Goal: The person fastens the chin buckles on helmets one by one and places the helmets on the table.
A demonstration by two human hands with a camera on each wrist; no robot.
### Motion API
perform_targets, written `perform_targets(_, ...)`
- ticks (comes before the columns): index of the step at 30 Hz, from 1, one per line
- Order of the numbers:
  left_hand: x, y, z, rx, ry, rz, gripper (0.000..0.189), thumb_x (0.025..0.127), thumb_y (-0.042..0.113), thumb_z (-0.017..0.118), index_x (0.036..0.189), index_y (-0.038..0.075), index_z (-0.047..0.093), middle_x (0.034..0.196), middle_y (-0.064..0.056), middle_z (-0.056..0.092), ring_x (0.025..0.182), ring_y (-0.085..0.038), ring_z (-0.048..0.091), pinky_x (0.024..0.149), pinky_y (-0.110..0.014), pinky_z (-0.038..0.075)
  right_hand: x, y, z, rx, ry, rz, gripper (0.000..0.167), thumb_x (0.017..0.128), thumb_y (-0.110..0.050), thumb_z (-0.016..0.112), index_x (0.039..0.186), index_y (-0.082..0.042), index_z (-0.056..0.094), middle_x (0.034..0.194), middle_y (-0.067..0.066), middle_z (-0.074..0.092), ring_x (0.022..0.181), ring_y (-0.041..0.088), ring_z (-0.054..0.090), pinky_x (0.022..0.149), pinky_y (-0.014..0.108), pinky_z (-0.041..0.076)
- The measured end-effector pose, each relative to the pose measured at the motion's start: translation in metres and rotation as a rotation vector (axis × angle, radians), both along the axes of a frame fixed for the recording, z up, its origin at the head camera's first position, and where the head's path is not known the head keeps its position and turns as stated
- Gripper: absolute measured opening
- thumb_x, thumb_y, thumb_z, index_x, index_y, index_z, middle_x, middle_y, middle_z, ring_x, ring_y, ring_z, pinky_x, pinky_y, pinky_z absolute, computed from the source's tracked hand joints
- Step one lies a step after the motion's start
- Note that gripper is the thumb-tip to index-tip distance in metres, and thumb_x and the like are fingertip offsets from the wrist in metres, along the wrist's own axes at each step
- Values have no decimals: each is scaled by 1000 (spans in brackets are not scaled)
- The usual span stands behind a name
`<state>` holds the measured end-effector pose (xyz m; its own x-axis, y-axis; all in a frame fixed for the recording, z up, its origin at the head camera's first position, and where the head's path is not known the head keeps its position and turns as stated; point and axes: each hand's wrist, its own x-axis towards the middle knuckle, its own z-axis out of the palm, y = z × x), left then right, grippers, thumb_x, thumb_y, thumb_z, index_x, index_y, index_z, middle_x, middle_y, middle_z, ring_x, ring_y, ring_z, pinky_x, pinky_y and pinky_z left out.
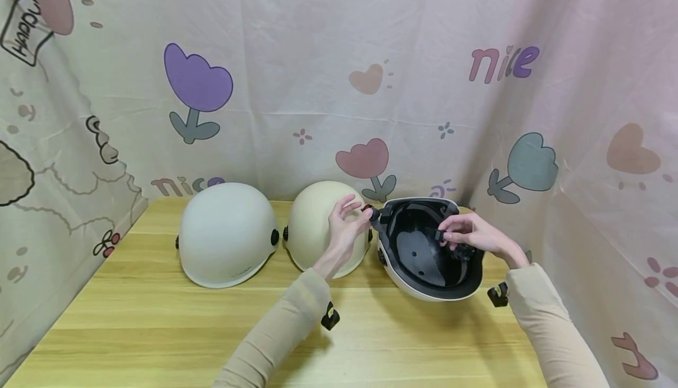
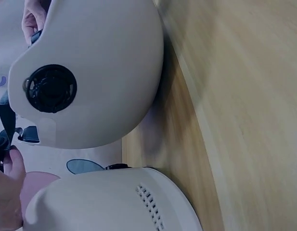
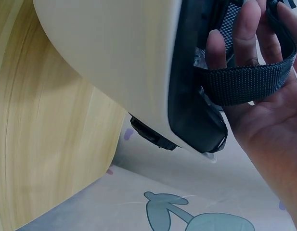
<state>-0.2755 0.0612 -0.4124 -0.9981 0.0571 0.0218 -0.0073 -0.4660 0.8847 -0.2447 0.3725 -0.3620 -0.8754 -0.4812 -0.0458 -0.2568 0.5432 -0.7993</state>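
An off-white helmet [image 1: 424, 295] lies upturned on the table, its black lining facing up. My left hand [image 1: 345, 229] is at its left rim, pinching a black buckle [image 2: 0, 143] on a chin strap [image 2: 7, 118]. Over the helmet's opening, my right hand [image 1: 471, 232] pinches a black strap end [image 1: 439, 235] between thumb and fingers. In the right wrist view, dark webbing [image 3: 249, 85] loops across the fingers of that hand. A round black knob [image 2: 52, 89] sits on the shell's side.
A cream helmet [image 1: 312, 229] stands dome-up just behind my left hand. Farther left is a white helmet [image 1: 228, 235], also dome-up. All three rest on a wooden table [image 1: 175, 329], with a printed cloth [image 1: 296, 76] hanging behind and at both sides.
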Motion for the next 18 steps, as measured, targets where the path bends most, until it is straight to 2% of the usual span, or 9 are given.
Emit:
perform_targets(3,0,1,0,7,-8,-18,62,89,-4,72,145,2,45,138,-26,57,82,-7,68,86,-31,62,1,0,0,0,2,-4,23,99,-7,60,114,11,61,93,16,74,73,16,68,72,29,60)
perform_targets(8,2,0,-2,-3,-16,-30,63,87,-5,74,144,1,46,132,-28,63,91,-9,70,84,-23,60,1,1,-2,3,2,-1,22,99,-6,60,114,11,61,93,16,74,73,15,68,72,29,60)
perform_targets(13,3,-1,-2,-25,-6,-21,64,85,-6,75,143,1,46,130,-28,65,100,-15,71,84,-24,61,0,1,-2,-2,8,11,22,99,-6,60,113,11,61,93,15,74,72,16,68,72,29,60)
perform_targets(18,2,1,0,-37,9,-25,56,84,-7,76,135,-1,53,120,-24,72,92,-11,73,80,-22,61,0,1,-1,-5,10,11,22,100,-6,60,113,10,61,92,13,75,72,16,67,72,28,59)
